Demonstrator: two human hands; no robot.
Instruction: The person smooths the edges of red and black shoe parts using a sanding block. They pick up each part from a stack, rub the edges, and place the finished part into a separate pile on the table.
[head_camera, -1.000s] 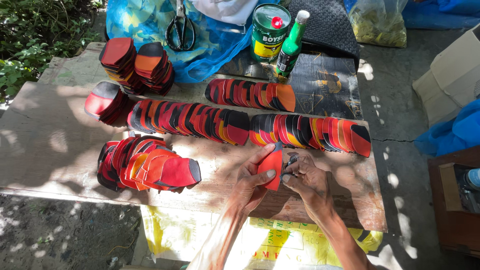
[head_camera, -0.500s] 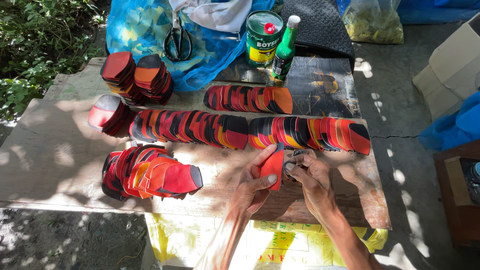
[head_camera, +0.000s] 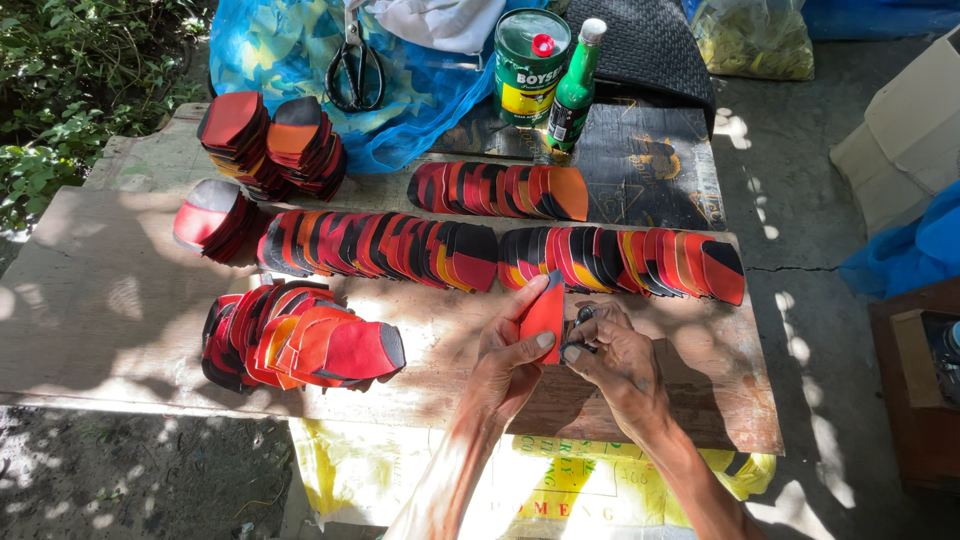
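Note:
My left hand (head_camera: 508, 358) pinches a flat red cut piece (head_camera: 545, 316) and holds it upright over the wooden board (head_camera: 120, 300). My right hand (head_camera: 618, 360) presses against the piece's right edge and grips a small dark tool (head_camera: 578, 336) whose shape I cannot make out. Just beyond the hands lies a fanned row of red, black and orange cut pieces (head_camera: 625, 262). Another row (head_camera: 385, 246) lies to its left.
A loose heap of red pieces (head_camera: 300, 338) lies at the near left, two stacks (head_camera: 272, 145) at the far left. A green tin (head_camera: 530, 65), a green bottle (head_camera: 573, 90), scissors (head_camera: 356, 66) on blue plastic and a black mat (head_camera: 648, 45) stand at the back.
The hands stay together on the red piece with only small shifts. The view has drifted slightly.

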